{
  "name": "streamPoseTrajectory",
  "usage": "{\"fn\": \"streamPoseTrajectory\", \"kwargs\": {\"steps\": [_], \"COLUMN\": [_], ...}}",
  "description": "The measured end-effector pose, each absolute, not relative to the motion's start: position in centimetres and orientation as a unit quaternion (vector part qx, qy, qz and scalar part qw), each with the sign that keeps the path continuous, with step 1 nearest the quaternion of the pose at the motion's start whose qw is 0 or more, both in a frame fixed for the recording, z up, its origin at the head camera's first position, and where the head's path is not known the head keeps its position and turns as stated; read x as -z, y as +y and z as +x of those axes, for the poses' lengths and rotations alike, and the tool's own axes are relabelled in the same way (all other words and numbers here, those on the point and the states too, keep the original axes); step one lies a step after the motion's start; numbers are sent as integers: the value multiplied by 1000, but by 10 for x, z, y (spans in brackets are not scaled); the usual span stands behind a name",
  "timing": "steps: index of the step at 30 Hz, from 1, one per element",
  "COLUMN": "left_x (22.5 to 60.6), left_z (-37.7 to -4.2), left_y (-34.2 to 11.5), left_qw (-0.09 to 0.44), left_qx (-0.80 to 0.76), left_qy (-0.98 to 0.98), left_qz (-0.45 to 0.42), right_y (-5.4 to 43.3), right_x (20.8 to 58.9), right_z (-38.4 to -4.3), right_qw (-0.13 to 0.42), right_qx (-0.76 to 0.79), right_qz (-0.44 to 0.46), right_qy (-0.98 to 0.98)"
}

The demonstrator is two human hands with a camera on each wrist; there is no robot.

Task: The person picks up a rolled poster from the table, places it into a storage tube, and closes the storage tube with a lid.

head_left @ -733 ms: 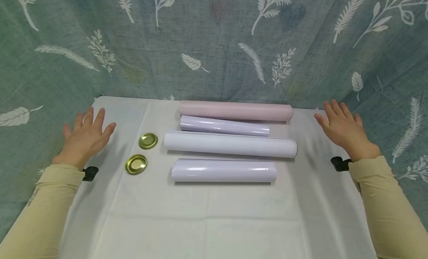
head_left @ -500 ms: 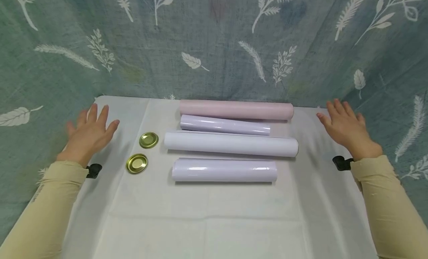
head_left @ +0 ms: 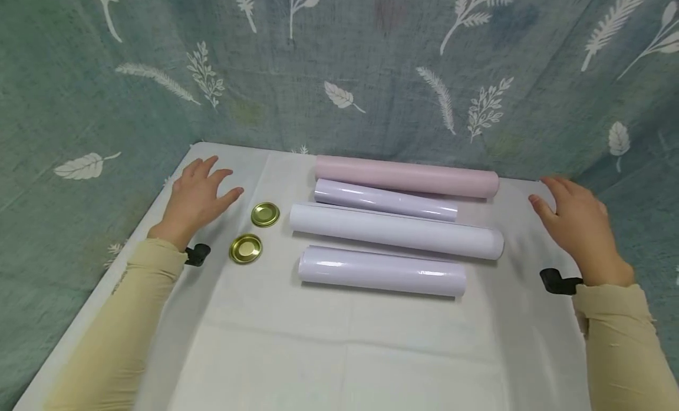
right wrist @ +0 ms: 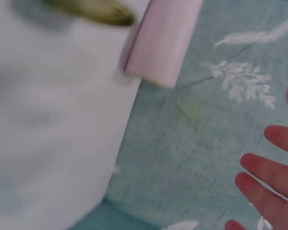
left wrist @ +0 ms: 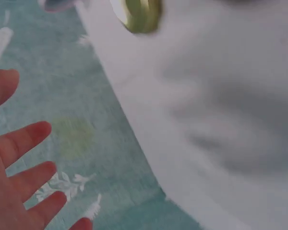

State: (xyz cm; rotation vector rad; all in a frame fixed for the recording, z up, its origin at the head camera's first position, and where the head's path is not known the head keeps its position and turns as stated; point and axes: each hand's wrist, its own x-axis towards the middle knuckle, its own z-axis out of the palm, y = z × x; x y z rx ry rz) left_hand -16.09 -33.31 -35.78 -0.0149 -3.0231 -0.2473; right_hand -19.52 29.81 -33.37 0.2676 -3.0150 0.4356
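Observation:
Left of the rolls, my left hand (head_left: 192,201) hovers over the table with spread, slightly bent fingers, nearest to two round gold lids, one farther back (head_left: 265,214) and one nearer (head_left: 246,249). On the far side, my right hand (head_left: 580,228) is held beyond the right ends of the rolls, its fingers loosely bent. Neither hand holds anything. Between them lie a pink roll (head_left: 407,176), a thin glossy white roll (head_left: 385,200), a long matte white roll (head_left: 395,230) and a shorter glossy white roll (head_left: 382,271), side by side.
A white cloth (head_left: 350,352) with fold creases covers the table. Behind and beside it hangs a grey-green curtain (head_left: 286,110) printed with white leaves. A black wrist mount (head_left: 559,281) projects inward from the right wrist, and another (head_left: 198,255) from the left.
The head view has shifted and turned, so the table items appear farther right. Both hands have gone from flat, spread fingers to more bent ones, and the left hand appears nearer the lids.

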Motion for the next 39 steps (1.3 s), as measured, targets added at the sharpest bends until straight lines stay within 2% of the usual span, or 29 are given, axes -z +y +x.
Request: {"fn": "streamPoseTrajectory", "kwargs": {"steps": [3,11,18,24,26,36,39], "left_x": [360,373,377,380,382,409,419], "left_z": [-165,-164,-151,-140,-137,-125,-122], "left_y": [-319,-285,-261,-246,-241,-207,-194], "left_qw": [57,18,-56,-160,-178,-198,-181], "left_qx": [119,258,318,352,359,335,275], "left_qy": [-991,-966,-946,-921,-915,-912,-929], "left_qz": [-11,4,16,-42,-54,-132,-170], "right_y": [292,272,250,228,222,231,231], "right_x": [339,356,369,378,383,400,405], "right_z": [-188,-166,-153,-160,-163,-157,-158], "right_qw": [45,35,-21,-2,2,-7,-2], "right_qx": [-189,-320,-426,-511,-534,-540,-556], "right_qz": [86,79,77,92,98,68,58], "right_qy": [-977,-943,-901,-855,-840,-839,-829]}}
